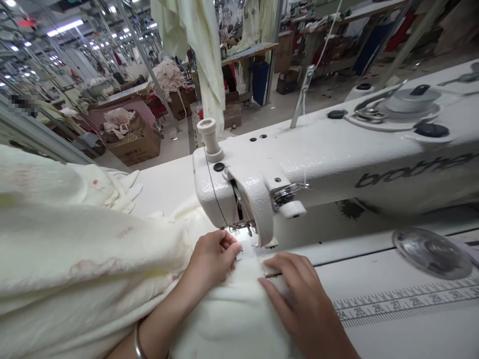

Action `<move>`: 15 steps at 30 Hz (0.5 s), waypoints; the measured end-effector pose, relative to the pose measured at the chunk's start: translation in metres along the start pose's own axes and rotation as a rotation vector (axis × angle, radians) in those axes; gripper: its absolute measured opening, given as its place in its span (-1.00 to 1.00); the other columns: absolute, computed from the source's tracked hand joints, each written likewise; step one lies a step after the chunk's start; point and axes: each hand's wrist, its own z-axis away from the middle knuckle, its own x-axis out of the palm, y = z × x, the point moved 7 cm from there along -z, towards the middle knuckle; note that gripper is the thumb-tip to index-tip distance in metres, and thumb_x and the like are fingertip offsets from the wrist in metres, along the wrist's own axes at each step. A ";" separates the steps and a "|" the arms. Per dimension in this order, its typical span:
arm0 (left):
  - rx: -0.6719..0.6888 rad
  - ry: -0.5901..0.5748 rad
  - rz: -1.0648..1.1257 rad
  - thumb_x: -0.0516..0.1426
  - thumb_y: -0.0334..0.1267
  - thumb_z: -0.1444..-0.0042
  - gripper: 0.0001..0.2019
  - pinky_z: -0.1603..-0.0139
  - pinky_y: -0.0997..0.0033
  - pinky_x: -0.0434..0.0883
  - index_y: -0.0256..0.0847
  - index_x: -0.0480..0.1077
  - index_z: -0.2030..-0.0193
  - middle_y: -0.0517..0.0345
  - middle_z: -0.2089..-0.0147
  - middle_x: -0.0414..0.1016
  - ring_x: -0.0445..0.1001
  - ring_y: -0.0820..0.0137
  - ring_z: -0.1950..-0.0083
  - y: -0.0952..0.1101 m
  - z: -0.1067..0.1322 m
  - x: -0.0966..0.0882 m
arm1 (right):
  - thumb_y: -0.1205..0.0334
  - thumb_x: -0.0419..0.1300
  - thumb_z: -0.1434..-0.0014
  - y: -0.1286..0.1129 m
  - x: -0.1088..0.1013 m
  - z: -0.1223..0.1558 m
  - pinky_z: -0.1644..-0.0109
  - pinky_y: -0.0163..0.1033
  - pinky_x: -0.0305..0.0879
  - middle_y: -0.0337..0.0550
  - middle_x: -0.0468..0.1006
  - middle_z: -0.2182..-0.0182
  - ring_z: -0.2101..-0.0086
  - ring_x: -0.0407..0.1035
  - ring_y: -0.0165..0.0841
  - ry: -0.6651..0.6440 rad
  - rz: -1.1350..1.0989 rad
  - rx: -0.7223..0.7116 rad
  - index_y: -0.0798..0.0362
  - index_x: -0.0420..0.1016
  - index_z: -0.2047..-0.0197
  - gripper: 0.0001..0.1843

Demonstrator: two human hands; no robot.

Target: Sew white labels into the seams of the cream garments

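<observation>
2 hands, left (211, 254), right (299, 294), fingers together on cream fabric (228, 319); white table (377, 276), factory (172, 144) beyond.

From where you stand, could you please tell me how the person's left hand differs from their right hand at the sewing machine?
The left hand is curled, its fingertips at a small white label, while the right hand lies flatter with fingers spread. The left hand also has a metal bangle at the wrist; the right shows none. Both rest on the cream fabric.
</observation>
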 end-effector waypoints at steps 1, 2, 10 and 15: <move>-0.009 0.000 0.004 0.11 -0.20 -0.06 -0.88 0.75 0.60 0.26 -0.19 0.31 0.36 0.28 0.61 0.28 0.33 0.45 0.57 -0.001 0.000 0.000 | 0.23 0.07 -0.26 0.006 -0.004 -0.002 0.31 -0.28 0.37 -0.18 0.40 0.28 0.31 0.34 -0.34 -0.009 -0.031 0.077 -0.01 0.30 0.15 -0.91; -0.015 0.000 0.005 0.11 -0.20 -0.06 -0.89 0.75 0.60 0.27 -0.19 0.31 0.36 0.28 0.60 0.28 0.34 0.44 0.56 -0.001 -0.001 0.000 | 0.24 0.06 -0.26 0.012 -0.007 -0.003 0.38 -0.32 0.36 -0.22 0.41 0.30 0.37 0.35 -0.38 -0.018 -0.063 0.155 -0.03 0.30 0.16 -0.92; 0.023 0.011 -0.015 0.10 -0.19 -0.06 -0.85 0.76 0.60 0.26 -0.24 0.32 0.35 0.23 0.55 0.35 0.36 0.47 0.58 -0.001 0.000 -0.001 | 0.49 -0.13 -0.23 -0.010 -0.009 -0.010 0.17 -0.26 0.41 -0.05 0.40 0.21 0.17 0.33 -0.32 0.038 0.018 -0.064 0.09 0.37 0.07 -0.66; 0.086 0.051 -0.080 0.09 -0.21 -0.07 -0.83 0.63 0.58 0.24 -0.25 0.32 0.45 0.27 0.66 0.32 0.27 0.53 0.66 0.007 0.002 -0.002 | 0.60 -0.16 -0.16 -0.023 0.007 -0.004 0.21 -0.14 0.45 0.05 0.38 0.19 0.17 0.30 -0.24 0.042 0.200 -0.203 0.15 0.42 -0.03 -0.51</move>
